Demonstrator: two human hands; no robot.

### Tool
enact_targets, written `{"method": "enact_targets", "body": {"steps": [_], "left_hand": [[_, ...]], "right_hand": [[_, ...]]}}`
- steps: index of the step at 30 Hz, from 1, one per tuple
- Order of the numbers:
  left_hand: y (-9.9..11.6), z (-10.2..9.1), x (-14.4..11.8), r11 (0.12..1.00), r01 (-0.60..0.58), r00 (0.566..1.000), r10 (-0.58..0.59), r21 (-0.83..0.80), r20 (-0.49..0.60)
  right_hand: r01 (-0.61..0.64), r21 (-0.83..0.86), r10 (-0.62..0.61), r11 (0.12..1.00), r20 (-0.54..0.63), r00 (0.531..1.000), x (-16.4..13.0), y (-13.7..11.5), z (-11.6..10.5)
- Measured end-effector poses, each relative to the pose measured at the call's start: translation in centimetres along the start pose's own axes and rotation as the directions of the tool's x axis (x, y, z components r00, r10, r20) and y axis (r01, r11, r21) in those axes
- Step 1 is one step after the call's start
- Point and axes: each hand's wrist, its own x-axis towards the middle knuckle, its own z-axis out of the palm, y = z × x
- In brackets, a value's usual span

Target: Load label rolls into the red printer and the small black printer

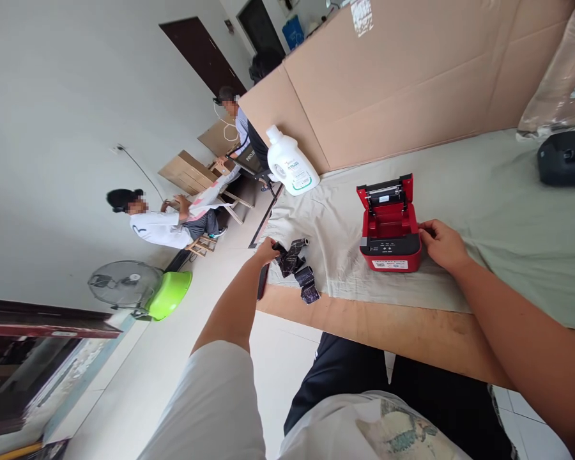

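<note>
Fingers (424,231) of your right hand (441,244) rest flat, gripping nothing, against the open red printer (390,237); your left hand (267,251) touches dark crumpled strips (297,268) leftward on the desk (374,322).

— Where do we find the printer (390,225)?
— On the cloth (508,211) that covers the surface (388,326), lid open, our right hand (441,245) touching its 3 o'clock side.
— And at 9 o'clock?
— The crumpled wrapping (297,268) near the surface's edge, our left hand (267,250) on it.
— Behind?
— The jug (290,161) at 11 o'clock, the cardboard sheet (412,76) standing at 12, another device (566,156) at 2.
</note>
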Motion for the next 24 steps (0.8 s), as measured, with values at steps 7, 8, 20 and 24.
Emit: {"method": "enact_targets", "body": {"steps": [7, 8, 20, 24], "left_hand": [[2.1, -6.1, -3.4, 0.981, -0.087, 0.987, 0.061, -0.173, -0.149], [3.0, -7.0, -4.5, 0.96, -0.144, 0.986, 0.118, -0.241, -0.119], [21.6, -3.1, -15.6, 0.554, -0.643, 0.356, 0.828, -0.529, 0.433], [27.1, 1.7, -12.3, 0.529, -0.813, 0.445, 0.834, -0.244, 0.327]], "right_hand": [[0.006, 0.078, -0.004, 0.997, -0.033, 0.999, 0.3, 0.6, 0.6], [0.014, 0.108, -0.009, 0.994, -0.049, 0.999, 0.3, 0.7, 0.7], [0.543, -0.089, -0.521, 0.835, -0.447, 0.728, -1.4, 0.0, 0.7], [0.608, -0.147, -0.595, 0.781, -0.473, 0.65, -1.5, -0.1, 0.4]]}}
